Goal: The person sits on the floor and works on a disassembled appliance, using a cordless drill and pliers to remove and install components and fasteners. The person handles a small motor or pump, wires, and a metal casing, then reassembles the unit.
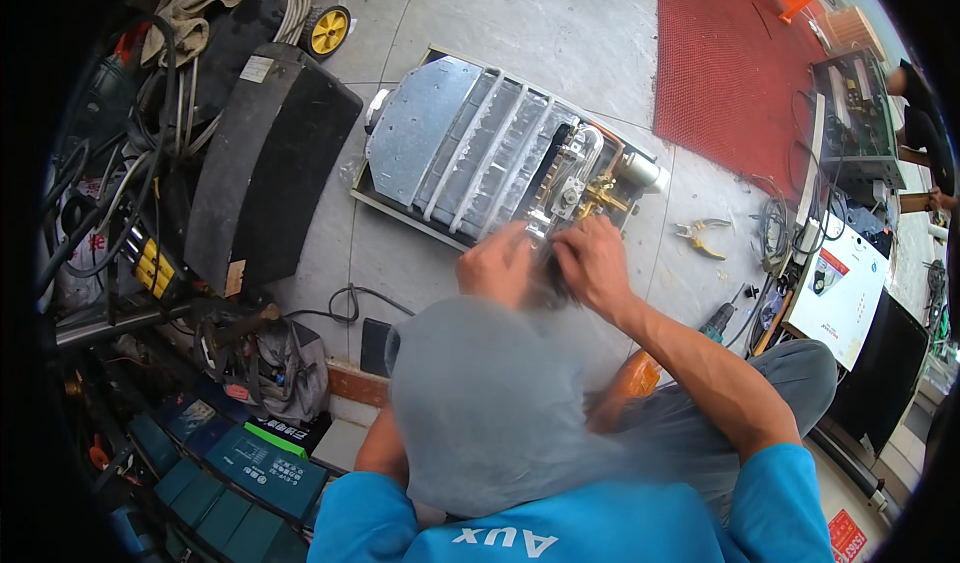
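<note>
Both hands meet over the near edge of an opened metal appliance chassis (470, 148) lying flat on the grey tiled floor (560, 23). The left hand (497, 263) is curled, fingers bent inward, and the right hand (592, 263) sits just beside it, fingers folded down around a small dark part (548, 273) pinched between the two hands. The part is blurred, so its kind cannot be told, though both hands appear closed on it. It sits right at the chassis's lower edge, close under a cluster of brass fittings and copper pipes (590, 188) at the right end of the unit.

The chassis itself shows a ribbed, silver sheet-metal body with a white cylindrical piece (645, 171) at its right corner. To the right, on the floor, lie yellow-handled pliers (700, 233), well apart from the hands. Further right is a coil of wires (775, 228), a white printed carton (840, 288) and a green circuit board in an open case (858, 113). A red textured mat (730, 63) covers the floor beyond.

To the left stands a long black plastic cover (265, 163), leaning among cables and tools, with a yellow-hubbed wheel (328, 31) behind it. Teal boxes (255, 468) are stacked at the lower left.
</note>
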Available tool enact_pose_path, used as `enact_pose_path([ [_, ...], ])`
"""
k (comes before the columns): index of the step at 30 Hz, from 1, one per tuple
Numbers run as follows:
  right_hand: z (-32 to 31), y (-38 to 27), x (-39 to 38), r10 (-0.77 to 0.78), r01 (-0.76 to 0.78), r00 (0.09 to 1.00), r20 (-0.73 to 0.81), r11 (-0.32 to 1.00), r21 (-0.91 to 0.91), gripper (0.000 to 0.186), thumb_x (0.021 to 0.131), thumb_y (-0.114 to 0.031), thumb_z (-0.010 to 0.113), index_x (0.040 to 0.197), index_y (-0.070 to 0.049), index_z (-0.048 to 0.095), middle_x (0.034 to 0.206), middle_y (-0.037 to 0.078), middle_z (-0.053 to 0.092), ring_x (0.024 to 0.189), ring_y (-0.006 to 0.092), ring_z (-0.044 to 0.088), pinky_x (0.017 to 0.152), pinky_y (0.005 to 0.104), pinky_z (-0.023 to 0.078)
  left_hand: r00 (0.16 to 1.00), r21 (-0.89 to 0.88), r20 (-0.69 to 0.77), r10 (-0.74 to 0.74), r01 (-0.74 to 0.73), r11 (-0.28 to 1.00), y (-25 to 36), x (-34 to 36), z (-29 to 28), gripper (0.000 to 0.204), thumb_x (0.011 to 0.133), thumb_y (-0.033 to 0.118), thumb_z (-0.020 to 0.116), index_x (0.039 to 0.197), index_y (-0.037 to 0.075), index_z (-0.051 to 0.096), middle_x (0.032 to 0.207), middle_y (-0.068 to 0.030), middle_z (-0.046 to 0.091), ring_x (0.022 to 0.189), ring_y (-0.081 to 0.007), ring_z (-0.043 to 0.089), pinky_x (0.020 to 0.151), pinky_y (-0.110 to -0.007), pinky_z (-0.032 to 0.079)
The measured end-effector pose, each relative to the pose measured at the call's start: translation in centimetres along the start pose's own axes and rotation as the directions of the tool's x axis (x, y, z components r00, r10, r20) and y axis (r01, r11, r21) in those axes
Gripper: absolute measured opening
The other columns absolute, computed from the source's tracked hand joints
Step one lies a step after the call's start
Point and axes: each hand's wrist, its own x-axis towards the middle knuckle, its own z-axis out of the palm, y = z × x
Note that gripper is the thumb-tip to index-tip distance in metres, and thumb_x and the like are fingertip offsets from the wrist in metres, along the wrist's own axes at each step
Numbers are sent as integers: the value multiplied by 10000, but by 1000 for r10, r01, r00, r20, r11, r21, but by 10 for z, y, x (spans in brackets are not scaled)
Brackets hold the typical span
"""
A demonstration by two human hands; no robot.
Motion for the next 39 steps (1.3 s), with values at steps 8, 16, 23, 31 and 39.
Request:
enact_pose_path([
  [8,-2,-1,-1,-64,65,998,11,995,-72,121,840,-117,805,961,-119,810,881,51,662,945,284,587,843,440,415,895,306,413,170,-312,900,13,35,-22,449,936,134,774,1369,114,657,1029,-136,642,867,-415,706,720,-530,557],
  [16,2,-2,-1,-97,95,995,-24,992,-77,150,804,-113,826,953,-113,808,866,56,683,951,280,600,889,439,411,764,240,601,235,-453,858,13,68,-26,323,886,85,800,1175,42,664,987,-155,665,896,-440,702,749,-550,554],
  [23,4,-3,4,-112,111,994,-15,992,-52,77,805,-70,771,876,-83,743,865,75,663,924,314,596,860,460,415,727,122,619,297,-463,878,9,80,-26,283,849,51,814,1079,17,653,982,-172,699,910,-460,699,758,-552,555],
  [31,3,-3,9,-71,71,997,13,996,-48,57,795,-89,782,848,-72,768,815,75,679,902,287,591,841,444,412,729,106,626,277,-432,896,10,82,-26,260,846,42,808,1034,12,631,971,-178,691,907,-464,692,756,-557,547],
  [39,7,-7,9,-52,51,998,-25,998,-26,43,786,-54,751,822,-75,741,828,93,668,898,326,596,833,463,418,728,97,617,298,-446,890,11,81,-25,233,839,28,799,979,5,614,937,-180,677,891,-456,687,741,-546,545],
])
